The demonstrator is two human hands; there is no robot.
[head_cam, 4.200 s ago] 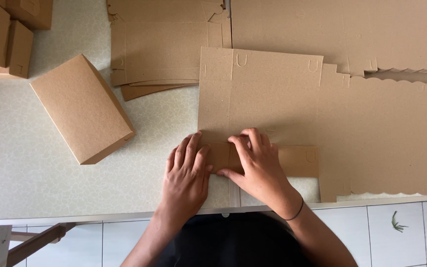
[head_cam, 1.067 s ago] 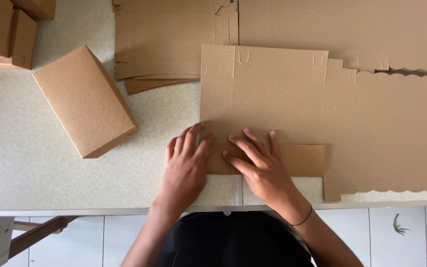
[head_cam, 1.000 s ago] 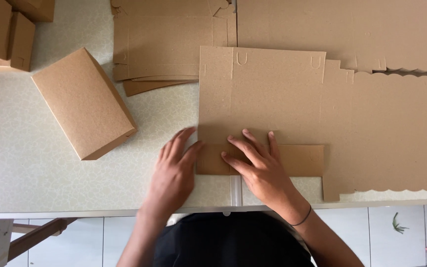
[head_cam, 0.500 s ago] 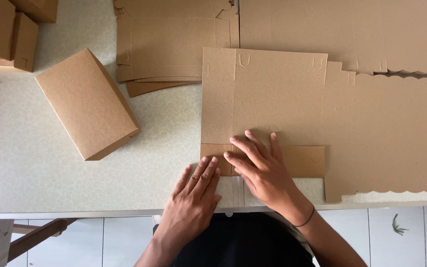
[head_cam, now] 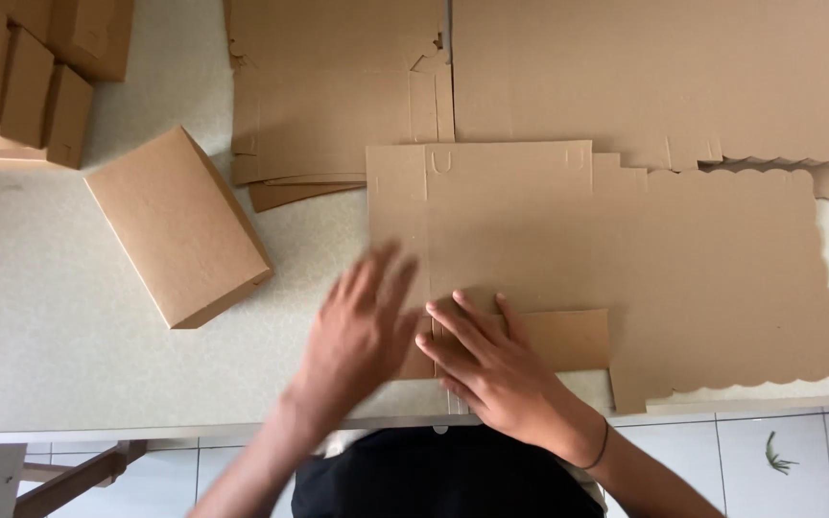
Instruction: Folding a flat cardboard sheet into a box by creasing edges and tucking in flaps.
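Right hand point(head_cam: 496, 369) lies flat, fingers spread, pinning the folded flap point(head_cam: 554, 338) of the cardboard sheet point(head_cam: 549, 249) at the table's point(head_cam: 50, 374) near edge. Left hand point(head_cam: 362, 331), open and blurred, grips nothing, just left of it. Sheet looks light and stiff; best taken by its edges.

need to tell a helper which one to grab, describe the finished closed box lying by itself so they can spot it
On the pale speckled table, look left of the person's left hand. The closed box lies there alone, turned at an angle. Unlike the flat cardboard sheets behind it, it is folded up, and it sits apart from the stacked boxes.
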